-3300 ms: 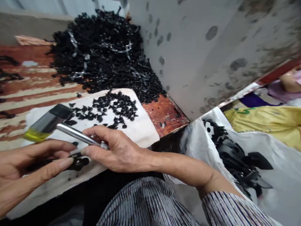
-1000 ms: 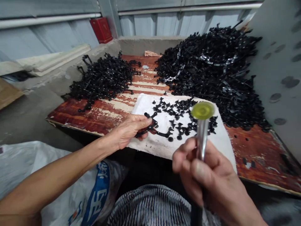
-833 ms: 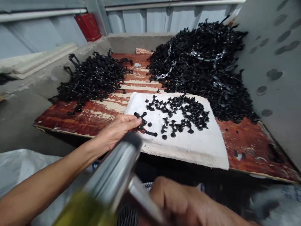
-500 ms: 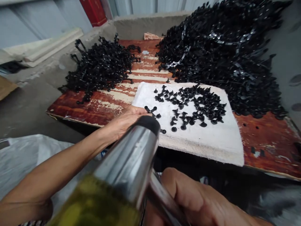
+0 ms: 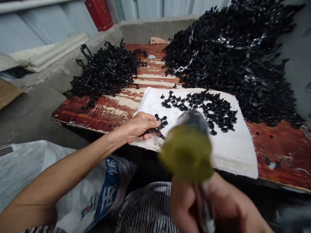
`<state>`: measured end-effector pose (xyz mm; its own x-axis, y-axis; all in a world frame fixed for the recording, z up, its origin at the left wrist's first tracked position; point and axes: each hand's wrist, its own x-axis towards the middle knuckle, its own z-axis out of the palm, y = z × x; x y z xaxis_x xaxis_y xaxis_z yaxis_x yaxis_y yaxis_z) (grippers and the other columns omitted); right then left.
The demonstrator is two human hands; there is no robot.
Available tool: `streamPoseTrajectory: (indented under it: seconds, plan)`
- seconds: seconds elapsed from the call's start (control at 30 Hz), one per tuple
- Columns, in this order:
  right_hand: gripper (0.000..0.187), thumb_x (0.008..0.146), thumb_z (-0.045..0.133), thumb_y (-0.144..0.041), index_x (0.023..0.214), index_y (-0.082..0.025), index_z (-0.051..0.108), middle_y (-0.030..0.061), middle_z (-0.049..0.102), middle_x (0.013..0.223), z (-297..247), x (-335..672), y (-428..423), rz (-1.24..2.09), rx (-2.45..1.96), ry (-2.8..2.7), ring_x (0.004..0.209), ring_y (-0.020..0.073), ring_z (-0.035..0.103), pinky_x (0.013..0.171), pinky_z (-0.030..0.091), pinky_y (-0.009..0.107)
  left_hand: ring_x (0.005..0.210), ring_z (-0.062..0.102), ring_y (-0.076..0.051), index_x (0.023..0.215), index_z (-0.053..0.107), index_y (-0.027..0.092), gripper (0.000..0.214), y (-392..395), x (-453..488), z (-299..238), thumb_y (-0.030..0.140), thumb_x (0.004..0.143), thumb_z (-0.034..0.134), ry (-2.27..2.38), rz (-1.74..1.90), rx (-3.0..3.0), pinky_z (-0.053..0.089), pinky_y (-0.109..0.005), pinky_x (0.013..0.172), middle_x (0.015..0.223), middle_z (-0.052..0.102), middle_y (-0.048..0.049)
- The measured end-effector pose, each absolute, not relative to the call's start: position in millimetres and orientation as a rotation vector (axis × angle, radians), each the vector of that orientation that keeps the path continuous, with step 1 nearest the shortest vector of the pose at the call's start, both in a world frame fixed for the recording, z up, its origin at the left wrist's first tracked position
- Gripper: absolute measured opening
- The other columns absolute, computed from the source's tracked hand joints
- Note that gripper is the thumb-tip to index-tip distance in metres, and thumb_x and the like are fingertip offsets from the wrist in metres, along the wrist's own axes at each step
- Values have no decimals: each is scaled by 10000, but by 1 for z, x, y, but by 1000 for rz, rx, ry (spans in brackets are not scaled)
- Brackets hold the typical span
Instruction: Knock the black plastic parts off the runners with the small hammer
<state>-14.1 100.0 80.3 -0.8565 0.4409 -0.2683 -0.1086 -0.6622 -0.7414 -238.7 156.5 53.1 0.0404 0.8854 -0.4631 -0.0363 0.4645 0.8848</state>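
Observation:
My left hand (image 5: pixel 139 126) is closed on a small black linked part (image 5: pixel 157 127), made of crossed strips with round knobs at their ends. It is held just above the white cloth (image 5: pixel 233 158), near the front edge. In the foreground my right hand (image 5: pixel 218 207) is wrapped around the handle of a two-faced mallet (image 5: pixel 188 152). The mallet's yellow face points toward me, blurred, and its other end is turned away over the cloth. Many loose black studs (image 5: pixel 223 119) with round flat heads lie on the cloth behind the mallet.
Heaped black linked parts (image 5: pixel 104 71) stand on the left of the worn reddish board (image 5: pixel 116 111). A far larger black pile (image 5: pixel 233 58) rises at the back right. Below the board at left lies a white plastic sack (image 5: pixel 80 181) with blue print.
My right hand has moved right and the mallet has swung from pointing up-left to facing away over the cloth. The linked part in my left hand now shows more fully.

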Motion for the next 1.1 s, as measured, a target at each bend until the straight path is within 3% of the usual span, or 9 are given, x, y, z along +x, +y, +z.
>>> streamPoseTrajectory:
  seconds: [0.1, 0.17, 0.33, 0.53, 0.8, 1.1]
  plan:
    - [249, 787, 734, -442, 974, -322, 620, -56, 471, 709, 66, 0, 103, 2361, -656, -929, 447, 34, 287, 390, 301, 146, 299, 380, -26, 627, 600, 100, 221, 158, -240, 53, 210, 798, 686, 1341, 802, 838, 189, -165, 313, 593, 677, -86]
    - [193, 843, 679, -413, 1006, -339, 606, -59, 474, 748, 59, 7, 109, 2201, -666, -891, 445, 29, 262, 375, 326, 141, 296, 383, -20, 634, 596, 98, 216, 158, -239, 55, 208, 795, 688, 1345, 787, 835, 184, -158, 313, 600, 672, -80]
    - [226, 777, 746, -399, 929, -288, 619, -53, 483, 744, 56, 10, 117, 1994, -909, -724, 483, 42, 337, 399, 377, 151, 287, 375, -13, 633, 604, 89, 220, 159, -237, 57, 225, 767, 713, 1346, 776, 826, 167, -154, 305, 596, 663, -77]
    - [255, 739, 776, -375, 921, -278, 626, -46, 504, 748, 51, 9, 114, 1962, -973, -658, 485, 45, 354, 394, 362, 154, 301, 385, -12, 632, 614, 83, 264, 158, -237, 59, 277, 706, 778, 1333, 771, 829, 166, -160, 308, 609, 665, -77]
    - [193, 808, 707, -380, 961, -281, 646, -28, 535, 776, 37, 14, 118, 1967, -892, -753, 469, 45, 376, 375, 388, 162, 301, 375, -12, 609, 611, 89, 262, 156, -238, 60, 272, 729, 753, 1363, 766, 844, 168, -167, 310, 597, 657, -69]
    - [227, 766, 752, -384, 926, -272, 637, -43, 517, 745, 43, 9, 115, 1995, -955, -676, 477, 39, 388, 391, 379, 149, 307, 375, -10, 630, 624, 90, 274, 157, -239, 57, 306, 713, 769, 1345, 753, 851, 185, -167, 319, 612, 665, -73]
